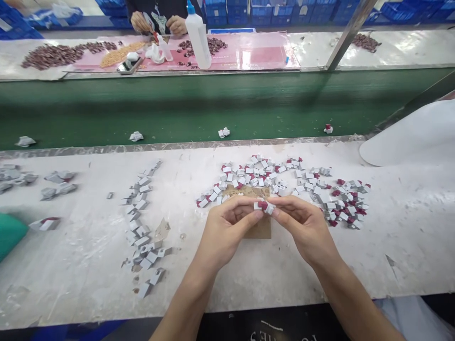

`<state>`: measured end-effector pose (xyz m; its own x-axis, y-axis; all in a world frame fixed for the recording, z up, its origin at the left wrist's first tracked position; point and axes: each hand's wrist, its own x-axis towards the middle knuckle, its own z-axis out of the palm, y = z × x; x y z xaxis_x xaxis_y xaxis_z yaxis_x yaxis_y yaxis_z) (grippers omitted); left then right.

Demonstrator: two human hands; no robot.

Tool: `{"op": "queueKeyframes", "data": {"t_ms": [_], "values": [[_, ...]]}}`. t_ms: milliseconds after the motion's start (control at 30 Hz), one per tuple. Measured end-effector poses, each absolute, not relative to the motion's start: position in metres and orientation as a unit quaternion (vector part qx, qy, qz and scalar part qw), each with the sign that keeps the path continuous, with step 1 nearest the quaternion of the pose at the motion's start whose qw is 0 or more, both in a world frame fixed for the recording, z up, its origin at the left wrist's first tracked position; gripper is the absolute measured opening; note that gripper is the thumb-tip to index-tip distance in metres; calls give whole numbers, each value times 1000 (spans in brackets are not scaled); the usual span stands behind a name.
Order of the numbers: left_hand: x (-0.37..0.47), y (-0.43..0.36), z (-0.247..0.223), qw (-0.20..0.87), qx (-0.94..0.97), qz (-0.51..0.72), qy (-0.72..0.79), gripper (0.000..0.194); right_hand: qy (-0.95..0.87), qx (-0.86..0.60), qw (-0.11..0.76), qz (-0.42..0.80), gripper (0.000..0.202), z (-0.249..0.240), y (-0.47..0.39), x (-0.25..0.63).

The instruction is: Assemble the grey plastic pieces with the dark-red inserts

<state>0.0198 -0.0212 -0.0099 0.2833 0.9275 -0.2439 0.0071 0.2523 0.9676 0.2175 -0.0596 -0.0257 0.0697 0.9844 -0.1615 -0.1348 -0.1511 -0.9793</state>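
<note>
My left hand (231,222) and my right hand (302,220) meet over the table, thumbs and fingers pinching one small grey-and-dark-red plastic part (263,206) between them. Under my hands lies a piece of brown cardboard (261,231). Behind them spreads a heap of similar grey-and-red parts (249,176), and another cluster (346,208) sits to the right of my right hand. Left of my left hand runs a loose line of plain grey parts (142,232). What the part is exactly, I cannot tell.
Beyond the table runs a green conveyor belt (170,104) carrying several small parts. Across it a person's hands (142,22) work near a white squeeze bottle (199,40) and brown piles (53,56). A white roll (408,132) stands right; a green object (10,234) lies left.
</note>
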Motion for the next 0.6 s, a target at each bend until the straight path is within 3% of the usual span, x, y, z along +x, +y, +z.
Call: {"op": "queueKeyframes", "data": {"t_ms": [300, 433, 600], "values": [[20, -13, 2, 615, 555, 319, 461, 11, -444, -500, 484, 564, 20, -8, -61, 231], [29, 4, 8, 596, 589, 294, 460, 21, -496, -511, 434, 552, 27, -3, -33, 249], [55, 51, 13, 474, 654, 317, 498, 17, -526, -736, 375, 201, 28, -9, 63, 310]]}}
